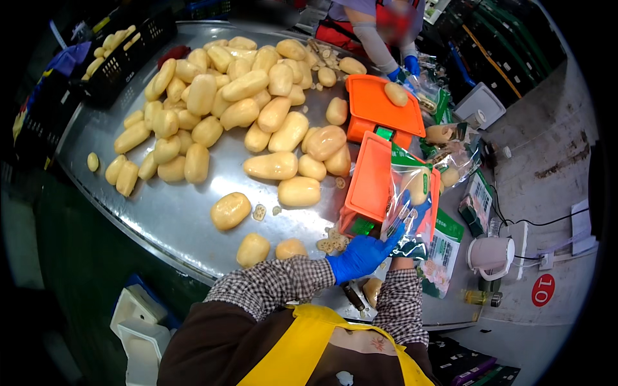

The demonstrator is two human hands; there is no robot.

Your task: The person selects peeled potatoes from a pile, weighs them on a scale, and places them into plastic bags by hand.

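Observation:
A clear plastic bag with green printed bands lies over the nearer orange weighing scale. Through its film shows a peeled lotus root section. My left hand, in a blue glove, reaches from the left with its fingers on the bag's near edge, pinching the film. My right hand, also blue-gloved, appears through the plastic just below the root. Whether it is inside the bag or behind it, I cannot tell. Cut lotus root slices lie left of the scale, whose display glows green.
Peeled lotus roots are heaped across the steel table. A second orange scale carries one root. Beyond it works a person in blue gloves. Filled bags, a printed pouch, a pink kettle and a knife handle are nearby.

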